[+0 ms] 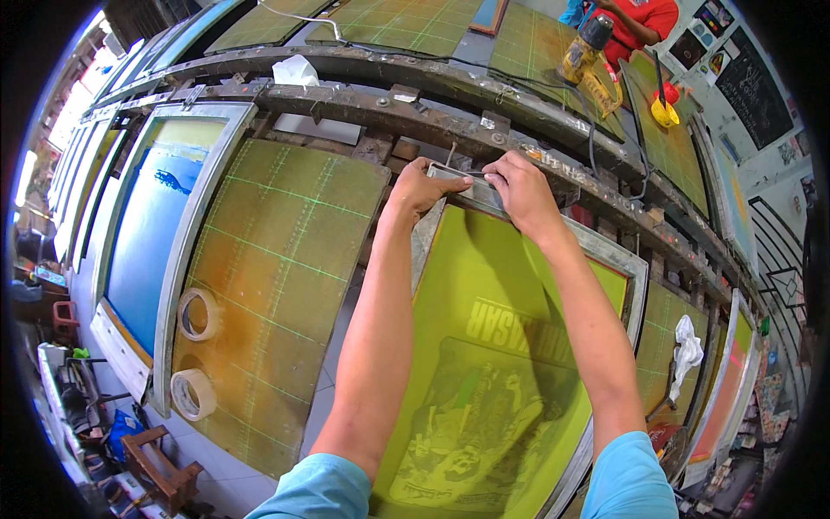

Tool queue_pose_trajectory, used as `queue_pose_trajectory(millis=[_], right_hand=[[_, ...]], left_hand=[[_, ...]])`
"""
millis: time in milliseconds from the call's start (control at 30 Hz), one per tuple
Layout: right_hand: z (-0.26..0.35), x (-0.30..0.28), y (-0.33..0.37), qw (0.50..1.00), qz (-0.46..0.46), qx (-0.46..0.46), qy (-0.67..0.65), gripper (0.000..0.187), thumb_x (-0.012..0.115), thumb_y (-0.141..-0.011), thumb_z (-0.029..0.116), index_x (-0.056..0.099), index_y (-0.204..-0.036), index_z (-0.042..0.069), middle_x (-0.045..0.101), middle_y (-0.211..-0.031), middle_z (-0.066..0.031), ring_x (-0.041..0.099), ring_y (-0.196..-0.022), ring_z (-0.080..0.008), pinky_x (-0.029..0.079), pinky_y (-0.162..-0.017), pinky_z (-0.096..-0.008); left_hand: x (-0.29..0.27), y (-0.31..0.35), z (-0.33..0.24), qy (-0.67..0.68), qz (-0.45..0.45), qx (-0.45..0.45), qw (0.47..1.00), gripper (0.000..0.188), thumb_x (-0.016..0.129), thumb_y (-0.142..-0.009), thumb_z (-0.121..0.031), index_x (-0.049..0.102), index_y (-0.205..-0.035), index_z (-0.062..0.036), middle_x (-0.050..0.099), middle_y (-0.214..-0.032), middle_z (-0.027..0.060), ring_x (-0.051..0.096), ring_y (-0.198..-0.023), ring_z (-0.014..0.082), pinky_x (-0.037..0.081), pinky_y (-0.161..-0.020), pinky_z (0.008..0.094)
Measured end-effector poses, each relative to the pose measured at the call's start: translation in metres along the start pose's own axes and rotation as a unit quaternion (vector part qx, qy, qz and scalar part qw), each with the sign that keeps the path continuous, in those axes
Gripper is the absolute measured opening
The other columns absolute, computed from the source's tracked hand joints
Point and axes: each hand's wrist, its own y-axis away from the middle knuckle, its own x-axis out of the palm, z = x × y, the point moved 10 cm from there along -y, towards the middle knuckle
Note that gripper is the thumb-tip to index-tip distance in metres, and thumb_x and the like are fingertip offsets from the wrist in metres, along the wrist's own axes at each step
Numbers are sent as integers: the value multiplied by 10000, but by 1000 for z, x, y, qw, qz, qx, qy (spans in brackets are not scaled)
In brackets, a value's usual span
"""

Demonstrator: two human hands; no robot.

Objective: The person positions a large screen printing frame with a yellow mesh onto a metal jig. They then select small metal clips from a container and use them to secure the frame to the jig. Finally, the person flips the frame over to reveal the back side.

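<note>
A screen printing frame (637,298) with yellow-green mesh and a faint picture with lettering lies in front of me, its far end against a dark metal rail. My left hand (422,189) is closed around the far left corner of this frame, its thumb lying along the top of the far bar. My right hand (521,195) pinches at the same bar, just right of the left thumb. What its fingertips hold is too small to make out. A thin upright metal rod (450,154) stands at the rail just beyond my hands.
To the left, a board with green grid lines (285,233) carries two tape rolls (199,314) (193,394). Beyond it leans a blue-meshed screen (147,233). A yellow heat gun (588,65) with a cable sits past the rail (346,104). A person in red (644,22) stands at the far right.
</note>
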Motion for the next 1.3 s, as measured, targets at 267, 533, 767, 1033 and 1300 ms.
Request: queue_pose_trajectory(millis=[267,533,767,1033,1300], right_hand=[[-2,-5,6,999,-35,16,-32,114,675,-915,102,716,-979,17,642,-944,-151,648,-889,-366,517,-790,-440],[11,-6,-4,999,-48,-2,-20,118,696,-904,101,725,-976,12,659,-926,-150,654,-850,-362,520,-773,-425],[0,-15,5,993,-85,13,-86,120,719,-886,80,729,-986,15,683,-930,-149,672,-844,-349,526,-742,-400],[10,-14,3,988,-94,-44,-113,118,741,-861,64,720,-962,7,690,-924,-138,685,-845,-324,532,-733,-389],[-3,-7,-24,967,-83,111,-214,176,748,-871,136,718,-1013,34,756,-847,-104,739,-782,-274,534,-700,-321]], left_hand=[[-4,7,-5,-8,-12,-3,1000,1015,970,-640,-307,457,-1414,102,652,-1246,249,630,-1155,274,482,-992,374],[2,1,-1,39,32,-1,999,1070,972,-638,-302,414,-1456,103,638,-1276,262,621,-1183,282,482,-998,372],[-1,8,-8,-5,7,-15,1000,1088,975,-632,-308,404,-1461,106,640,-1284,249,625,-1180,286,483,-999,380],[0,1,0,0,10,-4,1000,850,948,-684,-278,535,-1343,65,688,-1193,191,638,-1123,259,490,-962,382],[-1,4,-5,1,18,-15,1000,1045,984,-617,-290,444,-1411,120,627,-1298,248,613,-1198,292,477,-1005,372]])
